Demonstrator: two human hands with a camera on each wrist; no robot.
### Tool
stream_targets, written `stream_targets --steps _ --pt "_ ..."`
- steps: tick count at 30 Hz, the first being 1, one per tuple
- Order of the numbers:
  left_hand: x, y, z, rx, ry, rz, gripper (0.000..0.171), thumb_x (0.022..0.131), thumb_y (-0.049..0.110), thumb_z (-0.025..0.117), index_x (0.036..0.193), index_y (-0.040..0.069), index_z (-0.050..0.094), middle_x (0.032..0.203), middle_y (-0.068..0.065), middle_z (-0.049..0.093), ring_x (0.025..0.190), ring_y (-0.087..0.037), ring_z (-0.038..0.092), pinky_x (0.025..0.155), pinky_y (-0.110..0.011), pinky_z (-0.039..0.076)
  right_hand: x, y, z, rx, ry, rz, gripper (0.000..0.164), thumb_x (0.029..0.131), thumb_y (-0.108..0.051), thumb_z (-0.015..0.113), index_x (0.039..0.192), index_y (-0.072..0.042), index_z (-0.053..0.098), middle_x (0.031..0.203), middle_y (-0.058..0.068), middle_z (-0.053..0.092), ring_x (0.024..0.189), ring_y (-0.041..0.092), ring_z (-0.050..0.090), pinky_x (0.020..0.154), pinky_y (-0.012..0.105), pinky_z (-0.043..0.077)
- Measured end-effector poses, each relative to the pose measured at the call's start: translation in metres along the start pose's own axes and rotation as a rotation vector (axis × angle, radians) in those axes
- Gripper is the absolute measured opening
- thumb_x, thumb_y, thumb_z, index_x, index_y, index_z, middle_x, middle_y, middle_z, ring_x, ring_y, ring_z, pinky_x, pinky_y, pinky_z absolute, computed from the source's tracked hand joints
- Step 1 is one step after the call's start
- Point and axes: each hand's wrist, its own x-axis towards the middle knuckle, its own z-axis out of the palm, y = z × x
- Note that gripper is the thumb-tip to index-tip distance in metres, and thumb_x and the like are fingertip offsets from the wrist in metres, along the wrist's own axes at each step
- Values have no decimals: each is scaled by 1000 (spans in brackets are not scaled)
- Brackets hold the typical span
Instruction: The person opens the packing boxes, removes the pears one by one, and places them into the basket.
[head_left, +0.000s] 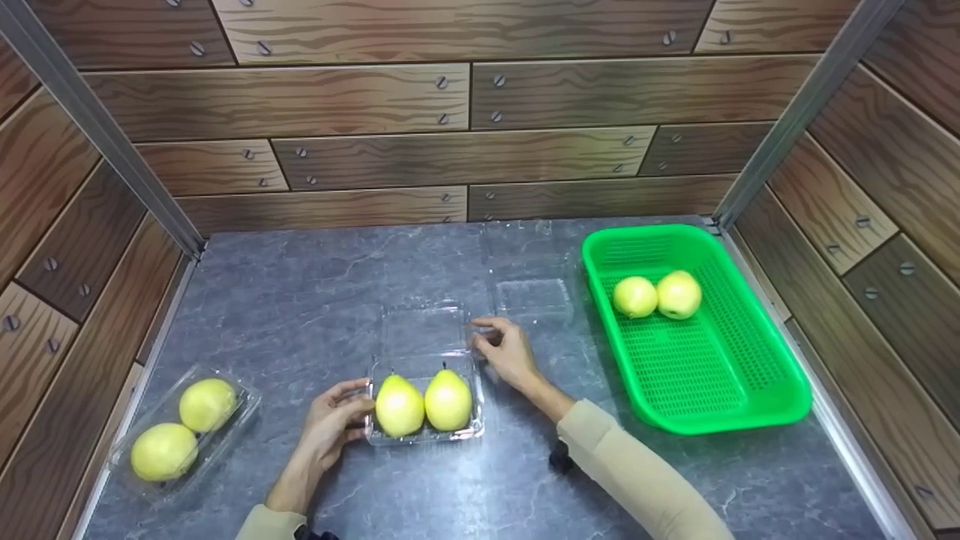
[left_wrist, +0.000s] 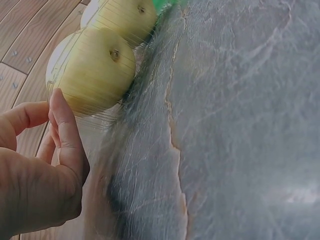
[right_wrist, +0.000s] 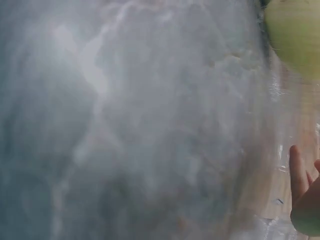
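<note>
In the head view, a clear plastic clamshell box (head_left: 424,439) stands in front of me with its lid (head_left: 424,330) folded back, away from me. Two yellow-green pears (head_left: 400,406) sit side by side in it, stems pointing away. My left hand (head_left: 330,420) pinches the box's left wall between thumb and fingers; the left wrist view shows the fingertips (left_wrist: 57,97) at the plastic beside a pear (left_wrist: 92,70). By the lid's right edge, my right hand (head_left: 510,352) holds nothing, its thumb and index finger apart and lightly bent.
At right, a green plastic basket (head_left: 720,427) holds two pears (head_left: 679,295). Another clear clamshell (head_left: 532,300) lies opened out beside it. On the left stands a closed clamshell (head_left: 247,401) with two pears (head_left: 165,451). Wood-patterned walls (head_left: 367,97) enclose the grey table (head_left: 300,285).
</note>
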Motion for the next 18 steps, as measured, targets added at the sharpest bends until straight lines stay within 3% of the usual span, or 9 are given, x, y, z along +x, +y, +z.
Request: stream_targets --steps 2,5,9,13,18 --pt "0 1 1 0 -1 0 51 86 -3 74 136 -2 61 93 1 74 66 -11 63 53 -23 58 2 -4 -5 34 -12 8 27 93 2 70 119 8 73 109 30 74 83 30 76 67 37 69" --pt "0 2 1 -2 -2 -2 51 86 -3 73 136 -2 61 94 1 74 66 -12 63 54 -24 58 4 -12 -16 35 -49 1 28 92 1 72 120 7 73 116 30 74 90 35 75 74 42 69" --pt "0 1 0 -1 -8 -1 50 86 -3 73 135 -2 62 95 2 75 68 -13 64 55 -25 59 6 -21 -30 -9 -98 -41 32 92 -4 76 122 5 72 123 27 73 102 37 73 81 27 64" --pt "0 0 0 -4 -10 -4 50 86 -4 73 135 -2 62 95 1 74 67 -13 63 55 -25 59 5 -30 -39 -14 -140 -69 39 91 -7 78 127 6 69 128 28 70 110 44 71 86 19 60" --pt "0 0 -1 20 -1 -14 51 87 -2 73 136 -1 62 95 1 73 67 -12 63 55 -23 58 2 -39 -44 2 -212 -84 47 91 -8 78 133 7 65 135 28 66 117 49 66 95 27 64"
